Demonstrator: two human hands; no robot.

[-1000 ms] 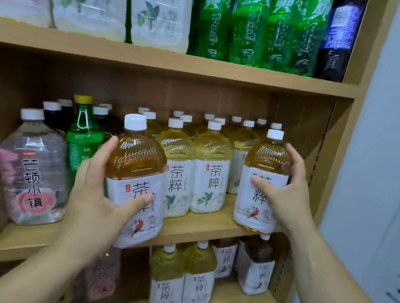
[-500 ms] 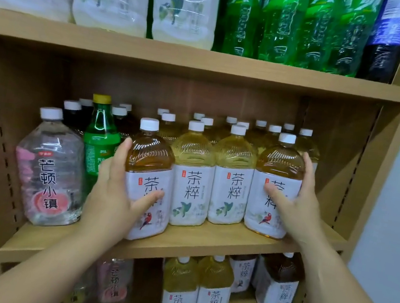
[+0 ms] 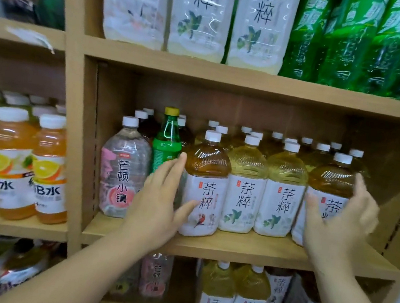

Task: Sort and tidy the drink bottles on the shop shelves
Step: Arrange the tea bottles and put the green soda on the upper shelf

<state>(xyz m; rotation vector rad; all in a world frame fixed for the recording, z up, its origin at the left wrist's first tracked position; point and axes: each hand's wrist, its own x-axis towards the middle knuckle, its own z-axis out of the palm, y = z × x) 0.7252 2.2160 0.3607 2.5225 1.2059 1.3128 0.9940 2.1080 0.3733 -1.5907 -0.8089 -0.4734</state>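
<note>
Wooden shop shelving, middle shelf (image 3: 244, 250), front row as we find it: one clear pink-labelled water bottle (image 3: 123, 171) at the left end; one green soda bottle (image 3: 167, 144) just behind and beside it; then four large tea bottles standing upright, shoulder to shoulder, labels facing out. We list these as a dark amber tea bottle (image 3: 204, 185), two pale yellow tea bottles (image 3: 264, 188) between, and a second dark amber tea bottle (image 3: 329, 192) at the right end; further white-capped bottles fill the rows behind. Left hand (image 3: 161, 202): fingers spread, palm beside the first amber bottle, thumb tip touching or nearly touching its label; we judge it closed on nothing. Right hand (image 3: 338, 219): open likewise, fingers splayed around the right amber bottle, contact uncertain, no firm grip that we can see. We read the two open palms bracketing the row as squaring it up, the darker teas set as bookends so the row faces evenly at the shelf edge. Neighbouring bay to the left: orange juice bottles (image 3: 29, 166), somewhat blurred. Upper shelf: white-wrapped tea packs (image 3: 200, 15) and green bottles (image 3: 363, 43). Lower shelf: more tea bottles (image 3: 232, 299), partly hidden.
</note>
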